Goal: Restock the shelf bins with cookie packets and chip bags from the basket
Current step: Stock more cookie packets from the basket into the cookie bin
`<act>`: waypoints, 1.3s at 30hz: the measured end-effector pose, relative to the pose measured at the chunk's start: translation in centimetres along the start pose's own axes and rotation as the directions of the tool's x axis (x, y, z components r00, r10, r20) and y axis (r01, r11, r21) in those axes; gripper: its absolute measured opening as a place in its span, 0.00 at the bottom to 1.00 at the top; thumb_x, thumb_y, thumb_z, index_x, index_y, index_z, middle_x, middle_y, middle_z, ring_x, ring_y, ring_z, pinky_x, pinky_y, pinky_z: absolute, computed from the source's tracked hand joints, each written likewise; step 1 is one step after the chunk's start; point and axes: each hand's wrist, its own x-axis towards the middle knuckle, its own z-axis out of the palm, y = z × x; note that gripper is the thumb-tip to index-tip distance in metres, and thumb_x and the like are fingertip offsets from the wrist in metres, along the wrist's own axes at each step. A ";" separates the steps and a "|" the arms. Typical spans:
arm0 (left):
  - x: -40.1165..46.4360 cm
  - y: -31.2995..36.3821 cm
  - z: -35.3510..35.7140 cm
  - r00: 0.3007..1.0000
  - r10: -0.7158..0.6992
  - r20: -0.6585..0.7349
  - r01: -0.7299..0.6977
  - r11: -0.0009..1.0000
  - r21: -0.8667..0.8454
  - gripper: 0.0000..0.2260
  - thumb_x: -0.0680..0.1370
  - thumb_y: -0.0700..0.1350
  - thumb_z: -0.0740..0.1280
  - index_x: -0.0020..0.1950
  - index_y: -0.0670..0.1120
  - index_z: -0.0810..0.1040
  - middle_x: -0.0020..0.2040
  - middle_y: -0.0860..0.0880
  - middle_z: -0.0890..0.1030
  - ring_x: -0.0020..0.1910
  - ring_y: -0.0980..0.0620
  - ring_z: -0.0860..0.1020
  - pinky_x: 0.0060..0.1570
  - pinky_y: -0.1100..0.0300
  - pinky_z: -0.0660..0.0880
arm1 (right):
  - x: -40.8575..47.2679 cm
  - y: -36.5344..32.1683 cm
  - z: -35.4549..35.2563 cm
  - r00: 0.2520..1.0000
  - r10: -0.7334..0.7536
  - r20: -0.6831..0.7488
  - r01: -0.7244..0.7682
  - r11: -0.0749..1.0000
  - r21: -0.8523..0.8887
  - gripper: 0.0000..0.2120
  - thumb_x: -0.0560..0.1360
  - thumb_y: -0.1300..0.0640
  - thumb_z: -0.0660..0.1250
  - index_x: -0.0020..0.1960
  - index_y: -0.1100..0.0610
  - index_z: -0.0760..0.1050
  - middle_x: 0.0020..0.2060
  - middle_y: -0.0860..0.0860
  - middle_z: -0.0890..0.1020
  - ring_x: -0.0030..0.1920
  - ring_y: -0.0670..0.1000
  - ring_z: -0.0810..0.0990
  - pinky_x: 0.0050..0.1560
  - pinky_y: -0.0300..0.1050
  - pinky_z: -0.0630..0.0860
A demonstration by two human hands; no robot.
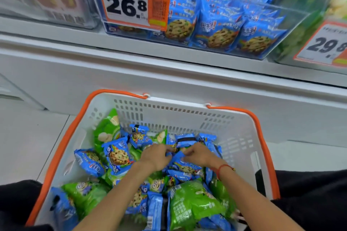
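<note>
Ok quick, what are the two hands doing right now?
Left hand: fingers curled, gripping blue cookie packets in the basket.
Right hand: also curled, gripping the same clump of packets.

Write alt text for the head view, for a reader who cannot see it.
Both hands, the left hand and the right hand, gather blue cookie packets in a white basket with orange handles, which also holds green chip bags. Above, a clear shelf bin holds matching blue packets behind a 26.8 price tag.
</note>
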 end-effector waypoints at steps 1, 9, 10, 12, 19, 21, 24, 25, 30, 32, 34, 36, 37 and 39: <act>0.0 0.4 -1.1 1.000 0.006 0.022 -0.004 0.996 -0.087 0.16 0.82 0.49 0.59 0.69 0.49 0.72 0.65 0.49 0.76 0.64 0.48 0.73 0.63 0.54 0.70 | -0.4 -0.2 -1.1 0.999 -0.029 -0.038 0.031 0.998 0.060 0.15 0.76 0.56 0.68 0.36 0.66 0.78 0.32 0.59 0.78 0.33 0.53 0.76 0.38 0.42 0.73; -2.0 3.2 -10.2 0.990 0.021 -0.137 -0.091 0.844 -0.528 0.09 0.78 0.49 0.66 0.54 0.45 0.76 0.52 0.45 0.81 0.47 0.50 0.80 0.51 0.56 0.76 | -4.3 -7.4 -11.0 0.937 -0.228 -0.264 0.287 0.934 0.212 0.16 0.78 0.56 0.65 0.37 0.67 0.76 0.25 0.50 0.66 0.24 0.42 0.60 0.27 0.36 0.58; -2.7 3.5 -11.3 0.984 0.035 -0.174 -0.126 0.832 -0.541 0.06 0.78 0.48 0.67 0.49 0.47 0.77 0.48 0.46 0.82 0.43 0.52 0.80 0.44 0.60 0.75 | -5.3 -8.5 -12.0 0.933 -0.257 -0.253 0.310 0.930 0.197 0.16 0.78 0.55 0.65 0.36 0.65 0.76 0.26 0.51 0.66 0.25 0.43 0.61 0.27 0.36 0.58; -4.5 4.2 -13.9 0.972 0.087 -0.218 -0.195 0.816 -0.544 0.04 0.77 0.48 0.68 0.44 0.48 0.79 0.40 0.50 0.82 0.38 0.57 0.79 0.36 0.67 0.71 | -7.4 -10.5 -14.1 0.912 -0.321 -0.254 0.364 0.920 0.146 0.16 0.78 0.55 0.65 0.32 0.57 0.75 0.24 0.48 0.68 0.24 0.42 0.62 0.27 0.34 0.59; -10.5 5.9 -20.4 0.870 0.168 -0.464 -0.431 0.715 -0.550 0.05 0.74 0.48 0.72 0.45 0.47 0.81 0.35 0.53 0.83 0.37 0.61 0.79 0.36 0.65 0.71 | -15.2 -16.2 -19.2 0.775 -0.544 -0.322 0.534 0.836 -0.127 0.20 0.81 0.50 0.59 0.31 0.53 0.66 0.28 0.51 0.64 0.30 0.45 0.61 0.34 0.42 0.61; -11.7 6.9 -21.3 0.771 0.108 -0.628 -0.539 0.636 -0.552 0.03 0.76 0.43 0.71 0.44 0.45 0.80 0.32 0.53 0.82 0.33 0.64 0.78 0.31 0.72 0.69 | -16.7 -17.2 -20.3 0.717 -0.570 -0.401 0.550 0.816 -0.176 0.13 0.80 0.50 0.59 0.41 0.52 0.76 0.34 0.48 0.74 0.36 0.43 0.71 0.41 0.40 0.68; -12.8 8.6 -21.9 0.608 0.036 -0.793 -0.656 0.584 -0.478 0.03 0.75 0.45 0.70 0.45 0.47 0.80 0.37 0.52 0.83 0.38 0.62 0.80 0.38 0.73 0.71 | -18.4 -18.5 -21.3 0.590 -0.604 -0.536 0.536 0.789 -0.300 0.15 0.76 0.50 0.68 0.61 0.52 0.77 0.51 0.42 0.78 0.52 0.40 0.74 0.50 0.31 0.69; -12.9 8.9 -22.1 0.561 0.016 -0.827 -0.680 0.579 -0.450 0.03 0.74 0.46 0.70 0.46 0.48 0.81 0.39 0.52 0.83 0.40 0.62 0.80 0.40 0.73 0.72 | -18.8 -18.9 -21.6 0.544 -0.621 -0.564 0.542 0.773 -0.330 0.18 0.74 0.51 0.70 0.63 0.51 0.76 0.53 0.41 0.77 0.53 0.39 0.74 0.50 0.30 0.69; -12.7 10.2 -25.7 0.348 0.036 -0.937 -0.636 0.744 -0.207 0.08 0.76 0.54 0.66 0.51 0.54 0.80 0.46 0.59 0.83 0.47 0.60 0.79 0.47 0.61 0.74 | -18.5 -20.4 -23.9 0.407 -0.641 -0.650 0.658 0.700 -0.277 0.17 0.70 0.53 0.74 0.58 0.46 0.77 0.47 0.46 0.81 0.50 0.46 0.78 0.47 0.42 0.75; -12.5 10.0 -28.2 0.214 0.106 -0.971 -0.484 0.875 -0.011 0.10 0.79 0.54 0.63 0.56 0.54 0.78 0.51 0.60 0.80 0.51 0.58 0.75 0.50 0.58 0.71 | -17.8 -21.2 -25.2 0.397 -0.612 -0.685 0.705 0.681 -0.200 0.16 0.70 0.55 0.74 0.56 0.48 0.77 0.45 0.48 0.83 0.45 0.46 0.80 0.43 0.39 0.74; -12.3 9.7 -31.0 0.142 0.217 -0.966 -0.342 0.926 0.158 0.10 0.80 0.49 0.61 0.60 0.53 0.77 0.55 0.57 0.78 0.57 0.55 0.72 0.51 0.58 0.67 | -17.1 -21.8 -26.4 0.405 -0.560 -0.722 0.719 0.684 -0.127 0.15 0.70 0.57 0.74 0.55 0.50 0.77 0.45 0.51 0.84 0.43 0.46 0.81 0.41 0.38 0.75; -11.6 9.3 -33.3 0.203 0.314 -0.927 -0.229 0.936 0.267 0.13 0.81 0.46 0.60 0.65 0.51 0.73 0.61 0.55 0.76 0.63 0.53 0.69 0.55 0.58 0.66 | -15.8 -22.4 -27.8 0.427 -0.499 -0.755 0.710 0.702 -0.062 0.15 0.71 0.57 0.74 0.55 0.51 0.75 0.46 0.53 0.84 0.47 0.48 0.82 0.44 0.43 0.77; -11.0 9.0 -34.1 0.265 0.320 -0.910 -0.188 0.943 0.276 0.14 0.81 0.46 0.59 0.67 0.51 0.71 0.64 0.54 0.74 0.64 0.52 0.68 0.55 0.57 0.67 | -15.2 -22.7 -28.5 0.439 -0.474 -0.763 0.696 0.716 -0.044 0.15 0.71 0.56 0.74 0.55 0.51 0.75 0.47 0.53 0.83 0.48 0.49 0.82 0.45 0.44 0.77; -9.7 8.4 -34.6 0.365 0.296 -0.883 -0.110 0.955 0.274 0.15 0.82 0.46 0.57 0.69 0.50 0.70 0.65 0.52 0.74 0.63 0.50 0.71 0.52 0.54 0.70 | -14.0 -23.4 -29.6 0.443 -0.449 -0.776 0.663 0.747 -0.053 0.16 0.72 0.55 0.73 0.57 0.51 0.74 0.50 0.52 0.82 0.48 0.48 0.81 0.42 0.40 0.77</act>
